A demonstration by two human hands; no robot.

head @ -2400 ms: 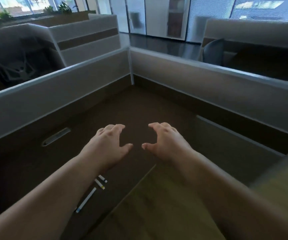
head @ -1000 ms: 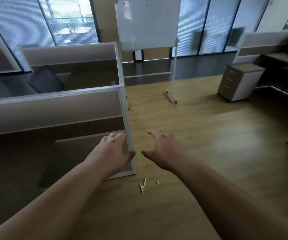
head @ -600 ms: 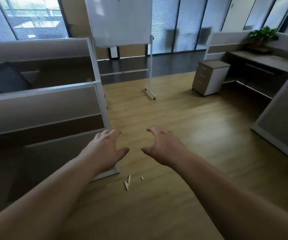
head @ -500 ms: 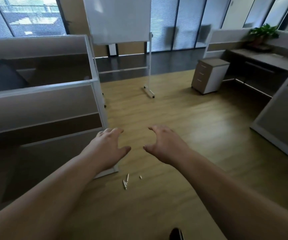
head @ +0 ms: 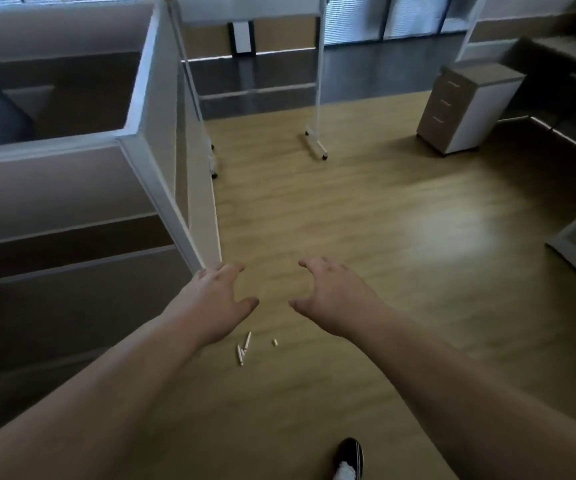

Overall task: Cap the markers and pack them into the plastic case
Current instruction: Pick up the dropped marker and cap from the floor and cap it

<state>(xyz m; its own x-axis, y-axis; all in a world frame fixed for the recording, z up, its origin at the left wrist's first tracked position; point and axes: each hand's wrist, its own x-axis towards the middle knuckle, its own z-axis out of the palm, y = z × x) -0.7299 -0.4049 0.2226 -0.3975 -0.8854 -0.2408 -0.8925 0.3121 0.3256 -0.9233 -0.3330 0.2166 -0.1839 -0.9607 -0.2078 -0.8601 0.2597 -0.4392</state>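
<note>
Both hands are out in front, empty: the left hand [head: 215,304] and right hand [head: 336,299] have fingers spread and loosely bent, holding nothing. A few markers [head: 243,348] lie on the wood floor [head: 400,220] just below and between them, with what looks like a loose cap [head: 274,342] beside. No case is in sight. By my reckoning this is the approach; next comes stooping down and pinching one marker up.
</note>
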